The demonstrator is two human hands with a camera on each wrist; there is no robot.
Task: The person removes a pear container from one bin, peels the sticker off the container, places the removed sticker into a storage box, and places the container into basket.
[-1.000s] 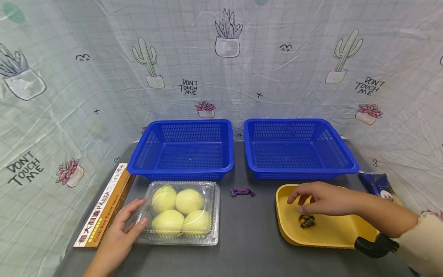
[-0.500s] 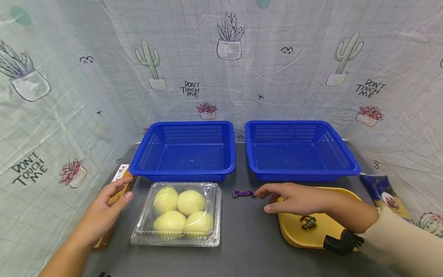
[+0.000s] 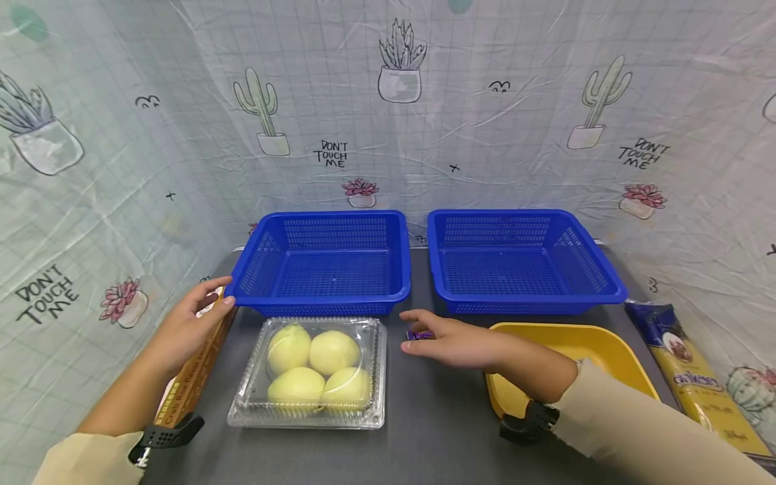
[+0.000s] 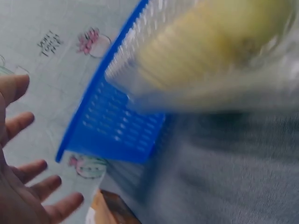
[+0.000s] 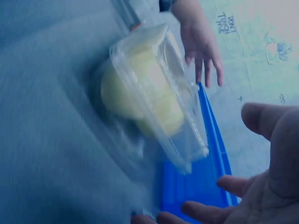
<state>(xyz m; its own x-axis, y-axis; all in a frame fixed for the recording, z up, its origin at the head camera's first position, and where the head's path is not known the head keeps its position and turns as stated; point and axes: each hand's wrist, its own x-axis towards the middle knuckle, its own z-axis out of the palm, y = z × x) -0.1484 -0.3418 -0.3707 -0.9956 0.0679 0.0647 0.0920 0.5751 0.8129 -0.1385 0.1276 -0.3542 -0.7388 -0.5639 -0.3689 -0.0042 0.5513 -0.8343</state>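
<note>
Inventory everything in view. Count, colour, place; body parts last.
Perforated baskets: two, blue, back row.
Clamshell box: one, clear, left of centre.
Round fruits: four, pale yellow, inside clamshell.
Wrapped candy: one, purple, table centre, partly hidden.
Tray: one, yellow, right front.
Crab Roe carton: one, brown, far left.
Ankara bag: one, blue and yellow, far right.
Table: one, grey, beneath.
Cactus-print fabric: pale, back and sides; count unclear.
Straps: two, black, wrists.
Sleeves: two, cream, forearms.
Left hand: one, by left basket.
Right hand: one, at the candy.
</note>
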